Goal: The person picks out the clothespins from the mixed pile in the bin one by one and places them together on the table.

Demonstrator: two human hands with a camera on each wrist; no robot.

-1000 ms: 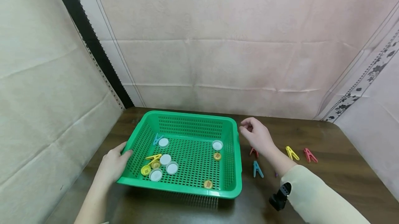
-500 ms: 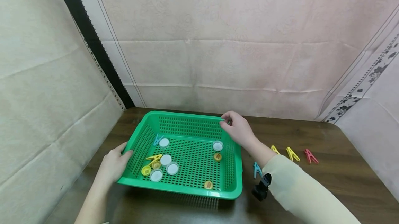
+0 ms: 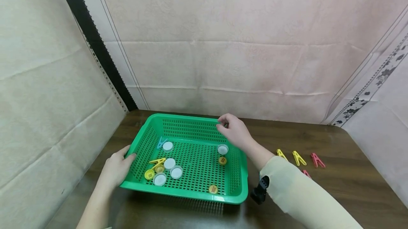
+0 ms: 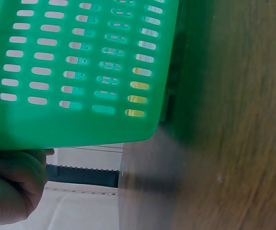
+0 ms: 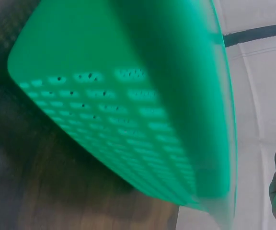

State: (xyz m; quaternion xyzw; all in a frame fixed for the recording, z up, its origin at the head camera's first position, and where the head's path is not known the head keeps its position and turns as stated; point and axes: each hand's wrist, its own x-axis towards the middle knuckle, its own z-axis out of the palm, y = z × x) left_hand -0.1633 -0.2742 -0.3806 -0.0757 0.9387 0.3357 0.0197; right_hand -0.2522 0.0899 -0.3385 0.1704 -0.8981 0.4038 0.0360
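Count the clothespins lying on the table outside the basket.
4 visible: two yellow, one red, another red partly behind the sleeve, all right of the green basket. The arm may hide more.

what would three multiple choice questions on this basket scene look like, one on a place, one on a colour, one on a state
1. Where is the right hand?
A. at the far rim of the basket
B. flat on the table by the pegs
C. raised against the wall

2. What colour is the basket?
A. blue
B. green
C. red

3. How does the left hand stand to the basket?
A. it hangs well clear of it
B. it lies inside on the caps
C. it holds the near left corner

Answers:
1 A: the head view shows its fingers at the far rim, near the right corner.
2 B: the walls and floor are green in all three views.
3 C: the thumb lies over the rim at that corner, and the left wrist view shows fingers under the edge.
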